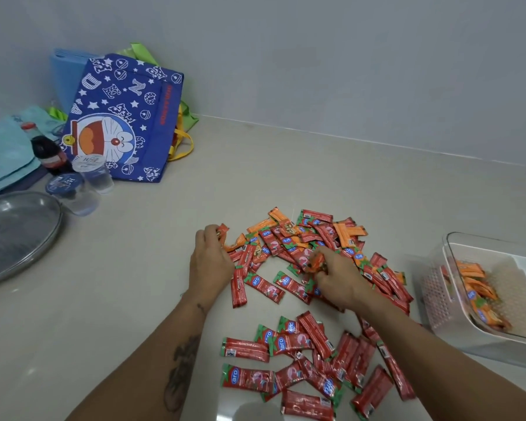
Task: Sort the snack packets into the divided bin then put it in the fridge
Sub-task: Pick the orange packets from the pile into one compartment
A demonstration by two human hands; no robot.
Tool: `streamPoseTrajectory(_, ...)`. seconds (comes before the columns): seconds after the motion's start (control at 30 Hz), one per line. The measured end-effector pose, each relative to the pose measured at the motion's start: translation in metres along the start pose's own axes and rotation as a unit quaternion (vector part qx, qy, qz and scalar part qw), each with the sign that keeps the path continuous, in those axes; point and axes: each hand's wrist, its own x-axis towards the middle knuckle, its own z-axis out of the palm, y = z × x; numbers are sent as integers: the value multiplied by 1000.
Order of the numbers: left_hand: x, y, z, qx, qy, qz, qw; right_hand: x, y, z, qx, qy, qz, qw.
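Note:
A pile of red packets point(304, 354) and orange packets point(348, 230) is spread over the beige counter. My left hand point(208, 259) rests at the pile's left edge, fingers curled on an orange packet point(223, 232). My right hand point(336, 276) is in the middle of the pile, pinching another orange packet point(316, 262). At the right edge stands the clear divided bin point(438, 287), with several orange packets point(477, 287) lying in its near compartment.
A blue cartoon tote bag point(125, 117) leans on the wall at the back left. In front of it stand a cola bottle point(47, 153) and two sealed water cups point(96, 174). A glass pot lid point(16, 235) lies at the far left.

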Motion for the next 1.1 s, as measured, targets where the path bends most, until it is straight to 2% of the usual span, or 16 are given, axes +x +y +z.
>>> streamPoseTrajectory(0.17,46,-2,17,14,-110,-53,992,30,-23,20,5,-33,-31,999)
streamPoseTrajectory(0.37,66,-14,32,115,-212,-2,970,82,-61,47,0,-24,-21,999)
streamPoseTrajectory(0.47,70,-25,34,169,-209,31,963,104,-73,60,-35,-4,9,999)
streamPoseTrajectory(0.53,73,-30,33,175,-176,38,968,110,-80,67,-59,13,26,998)
streamPoseTrajectory(0.67,86,-32,30,108,-97,13,989,110,-85,84,-108,26,30,993)
streamPoseTrajectory(0.77,102,-24,30,50,-106,10,993,111,-88,87,-112,10,29,993)
streamPoseTrajectory(0.87,117,-12,36,37,-149,11,988,111,-87,80,-59,-23,61,996)
streamPoseTrajectory(0.97,131,-2,48,43,-204,19,978,114,-77,69,55,-72,91,992)
streamPoseTrajectory(1.1,137,10,66,60,-257,14,964,107,-62,42,217,-117,123,961)
